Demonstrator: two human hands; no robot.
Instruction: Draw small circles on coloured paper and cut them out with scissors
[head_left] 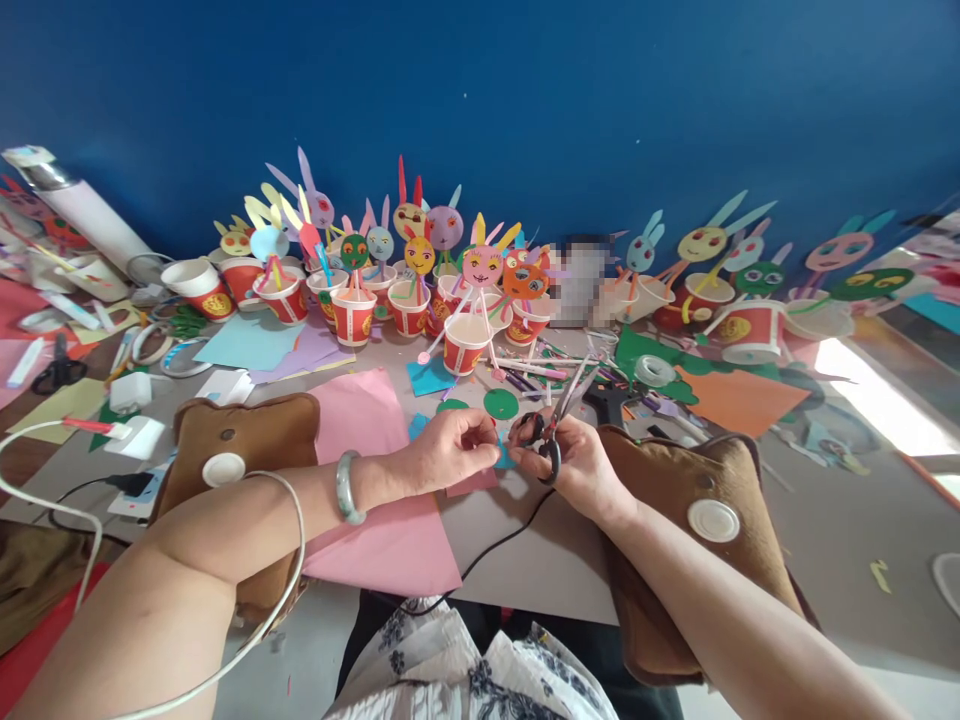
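My right hand [581,465] is closed around a pair of scissors [568,398] with dark handles, their blades pointing up and away to the right. Close beside it, my left hand [457,447] has its thumb and fingers pinched together; whatever sits between them is too small to make out. A small piece of blue paper [505,456] shows between the two hands, and I cannot tell whether it is held or lies on the table. Just beyond the fingertips lie a green paper circle [501,404] and a second one, partly covered by my left hand. Pink paper [360,420] lies under my left forearm.
Paper cups [466,345] with paper rabbit-like faces on sticks line the blue wall. Brown cushion-like warmers [705,570] lie under both forearms. A white cable [300,540] crosses my left arm. Pens, a tape roll [655,371] and orange paper [742,405] lie at right.
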